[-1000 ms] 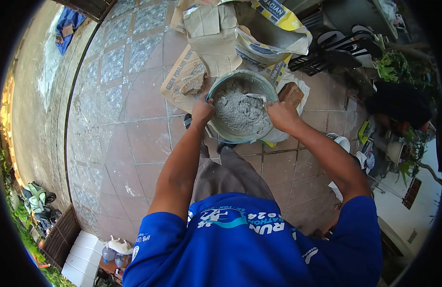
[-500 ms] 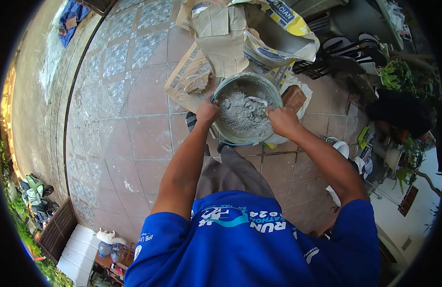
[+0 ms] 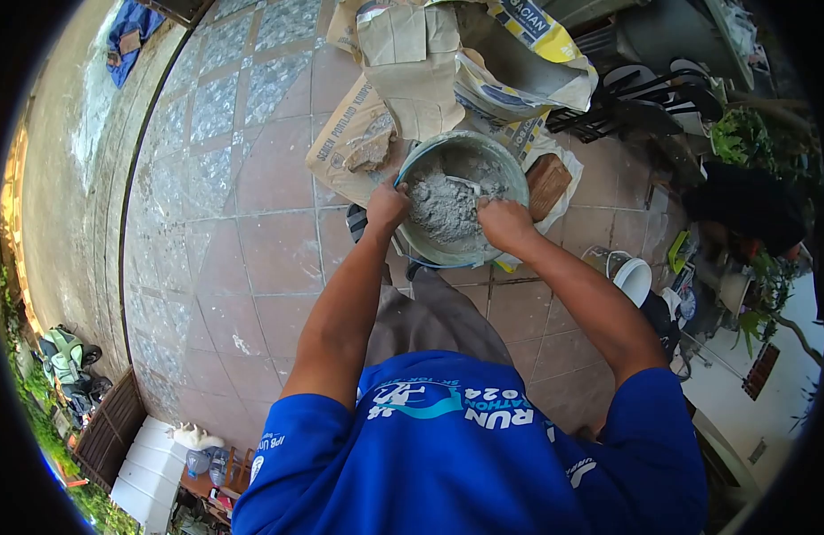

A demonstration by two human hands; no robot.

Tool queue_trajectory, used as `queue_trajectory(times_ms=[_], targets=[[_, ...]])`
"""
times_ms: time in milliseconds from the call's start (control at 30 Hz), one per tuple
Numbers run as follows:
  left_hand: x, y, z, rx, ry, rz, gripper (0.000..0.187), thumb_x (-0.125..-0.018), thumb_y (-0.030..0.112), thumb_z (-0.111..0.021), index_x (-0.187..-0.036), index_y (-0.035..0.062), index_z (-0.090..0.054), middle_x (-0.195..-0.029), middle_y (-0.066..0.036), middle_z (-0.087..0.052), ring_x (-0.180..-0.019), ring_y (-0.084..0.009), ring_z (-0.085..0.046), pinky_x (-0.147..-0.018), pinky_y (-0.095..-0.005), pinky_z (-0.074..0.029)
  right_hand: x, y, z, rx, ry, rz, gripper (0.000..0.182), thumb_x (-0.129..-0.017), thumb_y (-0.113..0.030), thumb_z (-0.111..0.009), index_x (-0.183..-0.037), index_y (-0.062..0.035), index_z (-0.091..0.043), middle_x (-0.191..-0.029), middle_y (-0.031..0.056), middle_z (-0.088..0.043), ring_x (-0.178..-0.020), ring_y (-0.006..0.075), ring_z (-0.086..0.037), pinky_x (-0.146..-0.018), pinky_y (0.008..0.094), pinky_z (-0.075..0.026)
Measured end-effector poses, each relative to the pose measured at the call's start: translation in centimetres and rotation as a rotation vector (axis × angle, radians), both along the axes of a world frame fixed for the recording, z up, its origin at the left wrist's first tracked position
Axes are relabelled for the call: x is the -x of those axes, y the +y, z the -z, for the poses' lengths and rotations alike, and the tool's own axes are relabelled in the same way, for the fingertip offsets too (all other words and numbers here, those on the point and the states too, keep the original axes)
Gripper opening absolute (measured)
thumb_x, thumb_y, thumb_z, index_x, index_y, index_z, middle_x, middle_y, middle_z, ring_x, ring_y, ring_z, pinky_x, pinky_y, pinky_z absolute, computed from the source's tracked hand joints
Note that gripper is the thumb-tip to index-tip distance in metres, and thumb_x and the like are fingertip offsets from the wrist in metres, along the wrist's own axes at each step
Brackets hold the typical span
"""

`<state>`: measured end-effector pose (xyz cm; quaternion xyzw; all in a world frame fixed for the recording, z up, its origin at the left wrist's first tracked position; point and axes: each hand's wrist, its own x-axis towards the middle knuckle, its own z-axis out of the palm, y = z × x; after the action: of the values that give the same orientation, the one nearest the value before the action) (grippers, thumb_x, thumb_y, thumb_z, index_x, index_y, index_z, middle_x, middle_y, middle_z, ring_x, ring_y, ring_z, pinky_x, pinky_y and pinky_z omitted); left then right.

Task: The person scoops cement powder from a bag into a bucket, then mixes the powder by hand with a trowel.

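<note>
A round grey bucket (image 3: 512, 168) stands on the tiled floor in front of me, holding a heap of grey cement powder (image 3: 440, 207). My left hand (image 3: 387, 207) grips the bucket's near left rim. My right hand (image 3: 504, 223) is closed over the near right side of the bucket on a trowel (image 3: 465, 185), whose pale blade sticks into the powder. Both forearms reach forward from my blue shirt.
Opened paper cement bags (image 3: 412, 71) lie behind the bucket, one brown sack (image 3: 345, 143) flat at its left. A brick (image 3: 545, 183) sits at the bucket's right. A white container (image 3: 633, 278), black chairs (image 3: 643, 98) and plants crowd the right side. Bare tiles spread to the left.
My right hand has moved left and inward over the bucket with the trowel, shifting the powder. My left hand stays on the rim. The view has tilted slightly.
</note>
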<state>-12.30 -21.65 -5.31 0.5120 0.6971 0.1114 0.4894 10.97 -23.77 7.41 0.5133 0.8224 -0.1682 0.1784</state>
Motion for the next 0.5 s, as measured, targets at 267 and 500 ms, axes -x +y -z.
queue_trajectory(times_ms=[267,500], targets=[[-0.1,0.0,0.6,-0.074,-0.033,-0.021,0.036,-0.094,0.022,-0.053,-0.126,0.0103,-0.062,-0.103,-0.026,-0.068,-0.099,-0.0442,-0.065,-0.085,-0.0512,-0.049,-2.3,5.7,-10.3,0.095,-0.201,0.001,0.012,-0.074,-0.004,-0.064,-0.083,0.0003,-0.070,-0.084,0.0197,-0.071,-0.080,0.0340,-0.073,-0.067,0.0430,-0.058],[0.1,0.1,0.5,-0.065,-0.033,-0.020,0.033,-0.093,0.023,-0.054,-0.121,0.0067,-0.064,-0.100,-0.027,-0.068,-0.097,-0.0444,-0.065,-0.085,-0.0514,-0.049,-0.9,7.2,-1.5,0.583,-0.389,0.057,0.015,-0.075,-0.008,-0.066,-0.084,0.0019,-0.072,-0.089,0.0234,-0.071,-0.077,0.0319,-0.072,-0.064,0.0420,-0.057]])
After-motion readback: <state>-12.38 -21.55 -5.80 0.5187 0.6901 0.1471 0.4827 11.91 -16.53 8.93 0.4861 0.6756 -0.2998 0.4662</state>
